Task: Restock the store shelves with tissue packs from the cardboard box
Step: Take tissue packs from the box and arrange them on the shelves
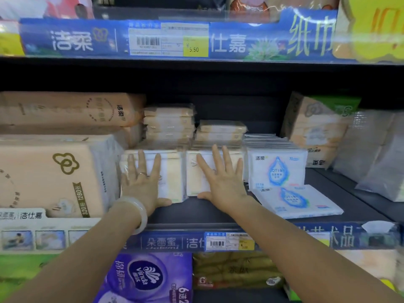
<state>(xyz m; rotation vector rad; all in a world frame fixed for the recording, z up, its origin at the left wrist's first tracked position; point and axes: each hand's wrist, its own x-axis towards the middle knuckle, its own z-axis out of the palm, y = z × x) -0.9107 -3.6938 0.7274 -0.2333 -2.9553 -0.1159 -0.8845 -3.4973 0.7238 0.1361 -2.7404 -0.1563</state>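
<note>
**Two flat hands on two tissue packs**

Two cream-and-white tissue packs stand side by side mid-shelf: left hand presses one, right hand the other, fingers straight. Rightward, two "LOTION" packs. Above, a "5.50" price tag; below, a purple "Vinda" pack.

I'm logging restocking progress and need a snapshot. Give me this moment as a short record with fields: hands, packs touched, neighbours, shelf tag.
left hand: left hand flat, fingers spread, presses the left cream pack
right hand: right hand flat on the right cream pack
packs: upright, side by side at the shelf front
neighbours: peach bundle to the left, blue-drop packs to the right
shelf tag: price label below
cardboard box: not in view
</note>
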